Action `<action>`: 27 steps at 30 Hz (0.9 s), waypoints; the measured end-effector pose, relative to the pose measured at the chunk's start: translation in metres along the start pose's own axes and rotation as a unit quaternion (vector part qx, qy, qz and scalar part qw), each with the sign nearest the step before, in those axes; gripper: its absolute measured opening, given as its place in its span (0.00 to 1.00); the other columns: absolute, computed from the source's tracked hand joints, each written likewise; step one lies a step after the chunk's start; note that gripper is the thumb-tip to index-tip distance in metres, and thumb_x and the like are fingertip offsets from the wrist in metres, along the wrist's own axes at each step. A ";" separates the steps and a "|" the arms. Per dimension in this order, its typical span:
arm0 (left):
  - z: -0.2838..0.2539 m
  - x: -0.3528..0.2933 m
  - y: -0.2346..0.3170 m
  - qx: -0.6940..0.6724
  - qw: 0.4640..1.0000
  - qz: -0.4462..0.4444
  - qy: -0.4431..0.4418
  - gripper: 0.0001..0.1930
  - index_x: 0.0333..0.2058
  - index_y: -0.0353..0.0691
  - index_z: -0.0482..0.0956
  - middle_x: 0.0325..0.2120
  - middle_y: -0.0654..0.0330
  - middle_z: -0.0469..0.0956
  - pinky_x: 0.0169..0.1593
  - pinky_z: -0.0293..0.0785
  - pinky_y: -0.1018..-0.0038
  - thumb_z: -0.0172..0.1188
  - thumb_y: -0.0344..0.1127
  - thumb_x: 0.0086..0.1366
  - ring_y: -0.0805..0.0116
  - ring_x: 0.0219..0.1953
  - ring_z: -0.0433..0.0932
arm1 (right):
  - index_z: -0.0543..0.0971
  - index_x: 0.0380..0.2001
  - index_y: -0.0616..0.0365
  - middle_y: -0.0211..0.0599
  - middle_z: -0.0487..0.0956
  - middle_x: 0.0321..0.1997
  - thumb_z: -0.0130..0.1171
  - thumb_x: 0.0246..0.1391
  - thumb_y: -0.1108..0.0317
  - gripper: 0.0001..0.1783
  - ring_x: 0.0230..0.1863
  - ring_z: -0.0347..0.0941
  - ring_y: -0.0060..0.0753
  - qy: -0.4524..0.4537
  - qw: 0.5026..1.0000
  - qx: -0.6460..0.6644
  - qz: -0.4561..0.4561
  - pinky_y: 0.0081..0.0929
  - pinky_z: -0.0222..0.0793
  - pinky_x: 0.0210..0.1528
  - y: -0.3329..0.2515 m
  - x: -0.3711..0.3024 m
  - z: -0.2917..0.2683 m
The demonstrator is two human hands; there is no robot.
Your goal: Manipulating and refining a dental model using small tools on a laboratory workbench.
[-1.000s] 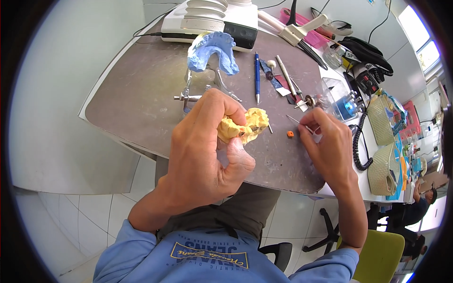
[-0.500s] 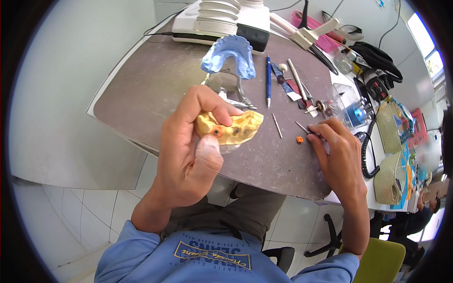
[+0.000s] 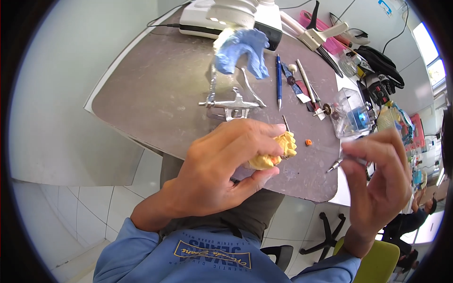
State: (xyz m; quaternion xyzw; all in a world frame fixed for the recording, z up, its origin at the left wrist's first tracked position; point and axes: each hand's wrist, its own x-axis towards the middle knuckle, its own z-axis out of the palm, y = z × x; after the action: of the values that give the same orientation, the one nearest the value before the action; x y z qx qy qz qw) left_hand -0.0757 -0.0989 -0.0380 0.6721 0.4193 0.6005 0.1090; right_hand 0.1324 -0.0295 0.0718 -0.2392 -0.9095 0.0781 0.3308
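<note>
My left hand (image 3: 226,165) is closed around a yellow dental model (image 3: 289,144), its row of teeth facing right. A bit of orange shows low on the model. To the right, my right hand (image 3: 380,174) is raised, fingers closed on a slim silver handpiece (image 3: 336,164) whose thin tip points down and left; its body is blurred and mostly hidden. A small orange piece (image 3: 308,142) lies on the table between my hands. Beyond my left hand stands a metal articulator (image 3: 236,104), with a blue dental cast (image 3: 243,51) above it.
A thin metal rod (image 3: 285,123) lies by the model. Farther off are a blue pen (image 3: 279,82), a white stick tool (image 3: 306,80) and a clear box (image 3: 351,113). A white machine (image 3: 198,23) with a ribbed hose stands at the back, a pink tray (image 3: 332,45) at the back right.
My left hand has moved down and right with the yellow model and turned it, uncovering the articulator. My right hand has lifted off the table and moved right, with the handpiece.
</note>
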 end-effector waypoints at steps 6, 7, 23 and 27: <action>0.009 -0.012 -0.005 0.108 0.991 0.065 -0.034 0.17 0.38 0.36 0.81 0.47 0.46 0.84 0.46 0.83 0.68 0.76 0.24 0.49 0.54 0.45 0.86 | 0.84 0.32 0.65 0.35 0.73 0.27 0.73 0.45 0.73 0.11 0.28 0.66 0.26 -0.029 0.999 -0.020 0.008 0.20 0.59 0.29 -0.003 -0.021 0.009; 0.011 -0.014 -0.007 0.115 0.990 0.074 -0.028 0.17 0.38 0.37 0.81 0.47 0.47 0.84 0.45 0.83 0.68 0.76 0.24 0.49 0.54 0.45 0.86 | 0.86 0.35 0.59 0.35 0.79 0.25 0.78 0.38 0.78 0.17 0.23 0.73 0.25 -0.025 0.999 -0.030 -0.030 0.21 0.64 0.22 0.004 -0.019 0.008; 0.014 -0.020 -0.007 0.140 0.987 0.082 -0.014 0.17 0.40 0.38 0.82 0.45 0.47 0.85 0.43 0.82 0.70 0.76 0.27 0.51 0.54 0.44 0.86 | 0.88 0.35 0.57 0.32 0.76 0.23 0.79 0.35 0.77 0.18 0.21 0.72 0.24 -0.075 0.997 -0.010 0.000 0.21 0.64 0.21 0.008 -0.030 0.019; 0.015 -0.018 -0.008 0.143 0.985 0.092 -0.010 0.17 0.40 0.38 0.82 0.45 0.47 0.85 0.43 0.82 0.70 0.76 0.28 0.51 0.54 0.44 0.87 | 0.87 0.33 0.57 0.31 0.75 0.22 0.78 0.35 0.74 0.16 0.21 0.71 0.25 -0.087 0.995 -0.045 -0.016 0.23 0.61 0.21 -0.001 -0.026 0.017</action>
State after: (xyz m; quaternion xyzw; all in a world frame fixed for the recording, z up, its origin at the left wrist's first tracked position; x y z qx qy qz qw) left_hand -0.0641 -0.1011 -0.0601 0.7222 0.4362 0.5353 -0.0399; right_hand 0.1386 -0.0432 0.0444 -0.2315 -0.9412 0.0518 0.2407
